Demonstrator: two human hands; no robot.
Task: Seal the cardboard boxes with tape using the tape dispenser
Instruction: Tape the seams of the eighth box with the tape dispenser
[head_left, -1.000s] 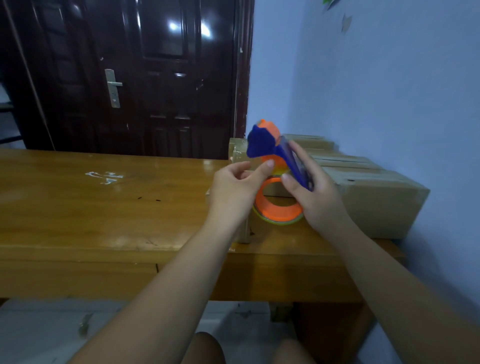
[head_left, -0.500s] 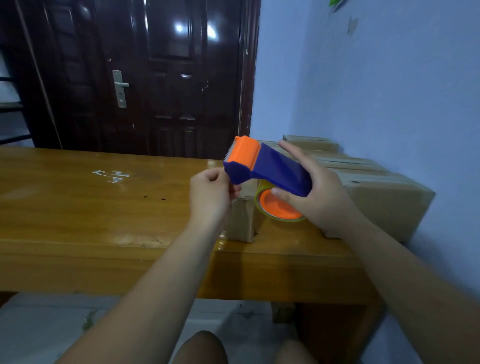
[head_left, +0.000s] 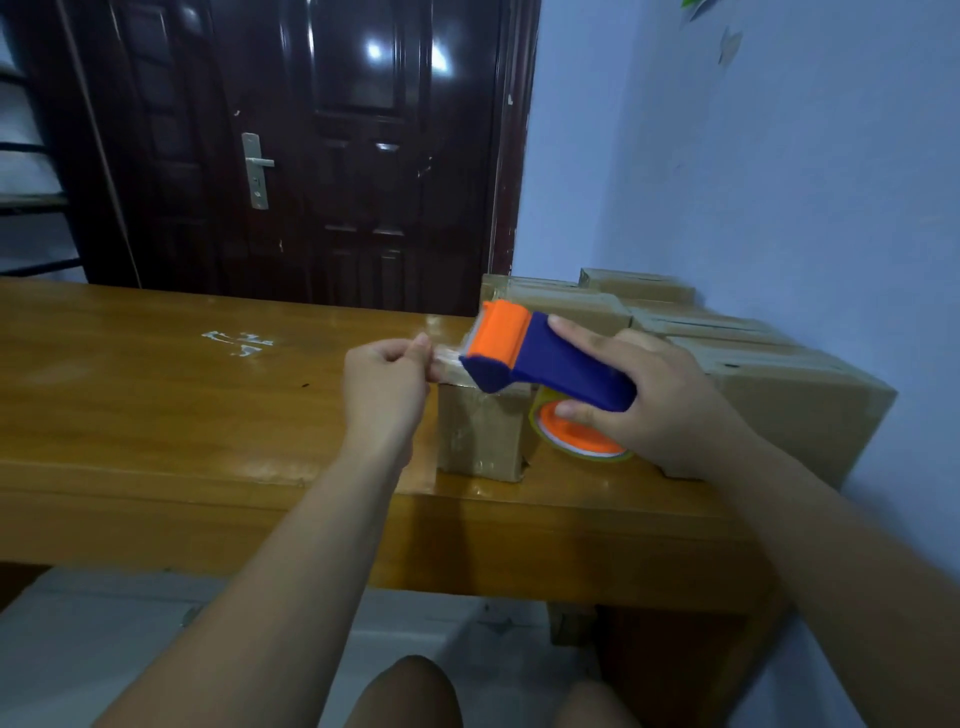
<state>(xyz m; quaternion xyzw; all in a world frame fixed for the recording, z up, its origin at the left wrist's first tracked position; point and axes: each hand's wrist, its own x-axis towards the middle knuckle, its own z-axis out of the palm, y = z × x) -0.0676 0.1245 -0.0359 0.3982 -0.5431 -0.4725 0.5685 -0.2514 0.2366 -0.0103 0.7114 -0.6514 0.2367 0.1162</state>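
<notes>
Right hand (head_left: 675, 415) around tape dispenser (head_left: 561, 364)

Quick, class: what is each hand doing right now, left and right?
Left hand: pinches the free end of the tape.
Right hand: grips the blue and orange tape dispenser.

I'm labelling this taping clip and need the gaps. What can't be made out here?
All in the head view:
1. Tape end: clear and blurred between the left hand and the dispenser; whether it touches the small box is unclear.
2. Small box top: hidden by the dispenser and the left hand.
3. Tape roll: mostly covered by the right hand.
4. Table: left end cut off by the frame edge.
</notes>
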